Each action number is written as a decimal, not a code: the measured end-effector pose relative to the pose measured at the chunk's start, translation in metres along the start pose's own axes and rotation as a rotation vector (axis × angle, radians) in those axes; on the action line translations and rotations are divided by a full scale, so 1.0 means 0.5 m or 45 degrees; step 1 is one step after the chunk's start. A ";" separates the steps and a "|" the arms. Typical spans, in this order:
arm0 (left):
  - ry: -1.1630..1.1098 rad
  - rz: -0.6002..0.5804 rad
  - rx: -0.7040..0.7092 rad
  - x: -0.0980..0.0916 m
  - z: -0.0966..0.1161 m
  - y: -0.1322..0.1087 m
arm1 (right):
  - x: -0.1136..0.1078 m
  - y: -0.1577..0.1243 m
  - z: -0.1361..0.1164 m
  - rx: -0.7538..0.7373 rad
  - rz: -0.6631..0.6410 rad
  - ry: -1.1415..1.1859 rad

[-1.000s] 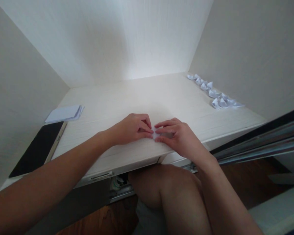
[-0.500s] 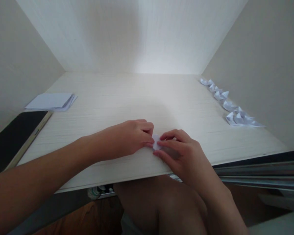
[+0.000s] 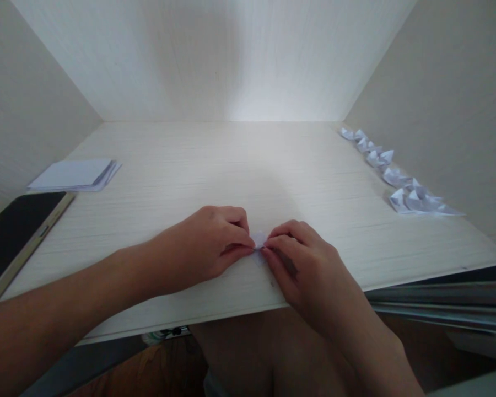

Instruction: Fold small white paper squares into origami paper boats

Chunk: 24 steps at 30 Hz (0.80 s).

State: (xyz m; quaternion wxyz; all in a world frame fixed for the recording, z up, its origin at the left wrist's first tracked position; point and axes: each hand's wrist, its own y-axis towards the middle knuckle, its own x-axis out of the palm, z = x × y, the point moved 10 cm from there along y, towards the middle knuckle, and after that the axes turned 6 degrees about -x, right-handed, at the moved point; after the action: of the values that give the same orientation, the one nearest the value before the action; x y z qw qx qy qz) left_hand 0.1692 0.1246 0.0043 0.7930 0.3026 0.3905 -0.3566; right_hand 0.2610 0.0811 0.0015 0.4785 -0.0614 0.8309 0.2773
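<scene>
A small folded piece of white paper (image 3: 259, 240) is held just above the white table near its front edge. My left hand (image 3: 215, 242) pinches its left side between thumb and fingertips. On the other side, the thumb and forefinger of my right hand (image 3: 306, 262) pinch it too. The fingertips of both hands almost meet, and they cover much of the paper, so its exact folded form is hard to make out.
Several small folded paper boats (image 3: 397, 176) line the right side of the table (image 3: 182, 160). At the left lies a stack of white paper sheets (image 3: 72, 173), with a dark-screened phone (image 3: 19, 237) in front of it. Walls enclose the back and both sides.
My fingertips have closed in on the paper from both sides, and my left thumb now presses against it. The view has shifted slightly.
</scene>
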 end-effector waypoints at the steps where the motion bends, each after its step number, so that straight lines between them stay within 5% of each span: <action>1: -0.041 0.014 -0.031 -0.002 -0.005 0.001 | 0.000 0.002 0.005 0.023 -0.004 0.020; 13: -0.206 0.146 -0.228 -0.014 -0.032 0.000 | 0.008 0.009 0.039 0.200 -0.029 0.239; 24: -0.338 0.096 -0.305 -0.002 -0.048 0.005 | 0.028 0.051 0.072 0.301 -0.356 0.195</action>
State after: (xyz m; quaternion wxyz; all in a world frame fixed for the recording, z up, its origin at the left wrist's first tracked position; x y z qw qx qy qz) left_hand 0.1609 0.1445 -0.0067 0.8807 0.1707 0.3105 -0.3143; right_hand 0.2713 0.1236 -0.0139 0.4518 -0.1404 0.8750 0.1033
